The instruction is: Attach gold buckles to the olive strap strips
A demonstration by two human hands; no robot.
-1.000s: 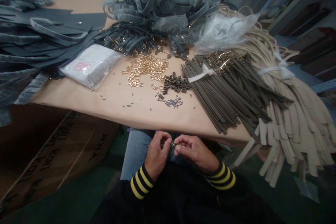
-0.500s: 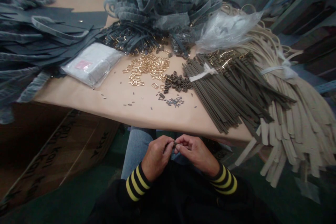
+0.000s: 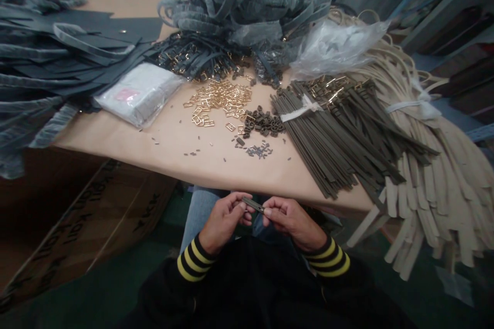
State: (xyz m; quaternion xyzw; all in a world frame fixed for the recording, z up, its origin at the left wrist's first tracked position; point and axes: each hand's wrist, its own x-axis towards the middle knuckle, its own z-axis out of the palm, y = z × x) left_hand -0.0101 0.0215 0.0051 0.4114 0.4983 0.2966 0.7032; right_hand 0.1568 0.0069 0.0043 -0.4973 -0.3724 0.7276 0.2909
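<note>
Left hand [image 3: 225, 220] and right hand [image 3: 296, 222] pinch 1 narrow dark strap [image 3: 253, 204] between them, near the table [image 3: 165, 157]

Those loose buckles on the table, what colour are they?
The loose buckles are gold. The head view shows them best.

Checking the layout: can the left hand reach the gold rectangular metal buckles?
Probably yes: mostly bare tan tabletop lies between the left hand and the gold buckles, though it may first have to release the narrow dark strip.
</note>
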